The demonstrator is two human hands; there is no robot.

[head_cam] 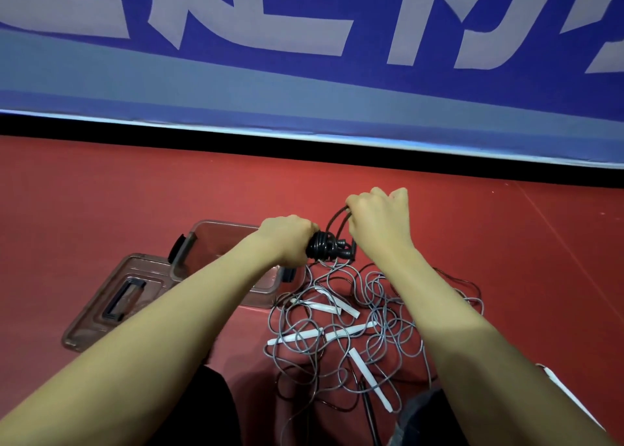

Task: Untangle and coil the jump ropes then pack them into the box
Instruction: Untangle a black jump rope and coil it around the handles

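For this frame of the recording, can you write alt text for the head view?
Two bare hands wind a black jump rope over a red floor: the left hand grips the coiled bundle, the right hand pulls a loop. Below lie tangled grey ropes with white handles, beside an open clear box and its lid.

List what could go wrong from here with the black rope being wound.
1. The black rope hangs just above the grey tangle; its free end could snag a grey loop and drag it into the coil.
2. Only the left hand clamps the wraps; a loosened grip may let them spring open while the right hand pulls the loop.
3. The forearm crosses the open box and could knock it.
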